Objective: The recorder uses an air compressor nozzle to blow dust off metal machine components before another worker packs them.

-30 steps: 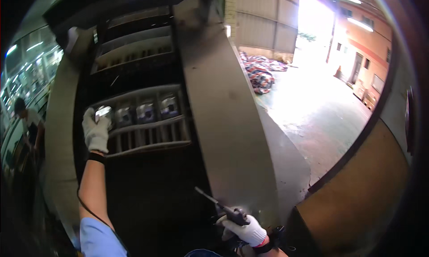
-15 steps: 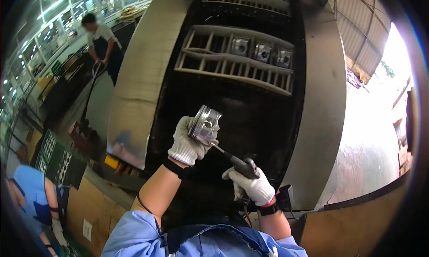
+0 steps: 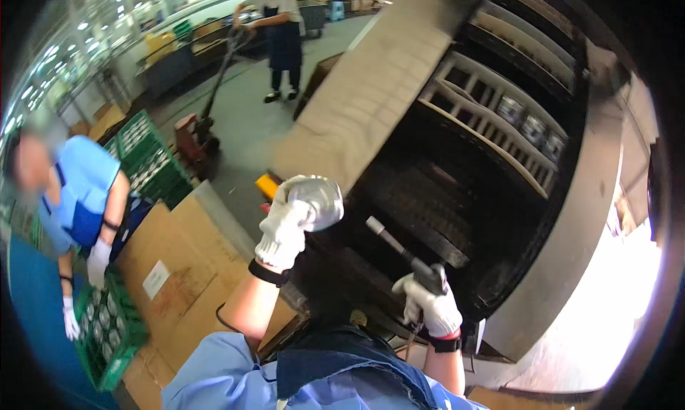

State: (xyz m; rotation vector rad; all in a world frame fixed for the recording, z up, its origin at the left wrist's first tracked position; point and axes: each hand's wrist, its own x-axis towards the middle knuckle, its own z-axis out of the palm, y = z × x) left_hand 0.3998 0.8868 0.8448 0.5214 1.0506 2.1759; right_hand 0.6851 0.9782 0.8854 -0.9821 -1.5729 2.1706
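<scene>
Gripping shiny metal can (image 3: 319, 199) in gloved left hand (image 3: 285, 228), raised before dark rack (image 3: 499, 135); right hand (image 3: 432, 310) closed around black tool (image 3: 403, 249), tip pointing up-left.

- The metal part (image 3: 317, 199) sits in the left hand (image 3: 289, 228), left of the tool (image 3: 403, 249) in the right hand (image 3: 428, 306).
- The machine rack (image 3: 492, 124) stands behind both hands.
- Cardboard boxes (image 3: 189, 267) lie to the left, with crates (image 3: 107, 331) further left.

Shiny smooth metal part (image 3: 317, 199), white knit cloth gloves (image 3: 284, 231) — matt brown cardboard (image 3: 187, 267), green plastic crate (image 3: 107, 338)
</scene>
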